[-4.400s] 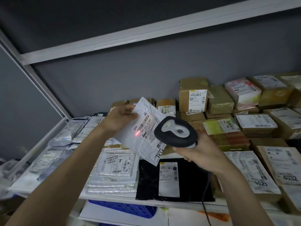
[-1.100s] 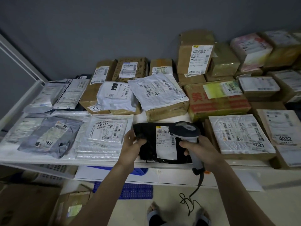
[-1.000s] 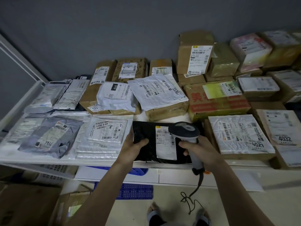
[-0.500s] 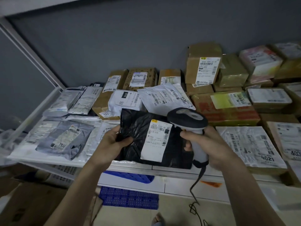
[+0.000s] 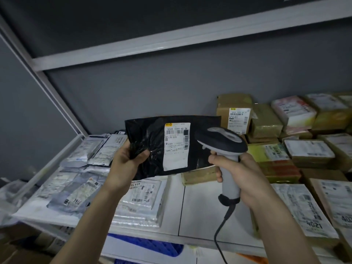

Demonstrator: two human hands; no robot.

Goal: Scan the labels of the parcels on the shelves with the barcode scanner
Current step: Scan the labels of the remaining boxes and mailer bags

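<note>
Parcel status first: we find the black bag [image 5: 152, 147] lifted clear of the shelf [image 5: 200, 206] and held upright at centre frame, where half a second ago its lower edge sat on the shelf front and a second ago it lay flat there. The bare white patch of shelf at lower centre marks the place it came from.

We note the left hand [image 5: 126, 164] gripping the bag's left edge, fingers [image 5: 133, 155] curled into the crumpled film with the thumb in front. The white label [image 5: 176, 146] faces us, its barcode near the top, readable and roughly level.

We note the right hand [image 5: 238, 172] wrapped tightly round the grip of the scanner [image 5: 221, 143], its fingers closed on the handle. The scanner head sits just right of the label and overlaps the bag's right side in our view. Its cable [image 5: 219, 233] hangs down at lower centre.

We see no red beam spot on the label, unlike on the white bag scanned about four seconds ago, which has since gone back onto the shelf. We judge, therefore, that this parcel is presented but not yet read. The next move calls for the scanner to be pulled back and aimed at the barcode. The glossy, wrinkled film may tilt the label and spoil the read.

Other parcels, boxes [image 5: 234, 111] at right and grey bags [image 5: 76, 191] at left, lie on the shelf.
</note>
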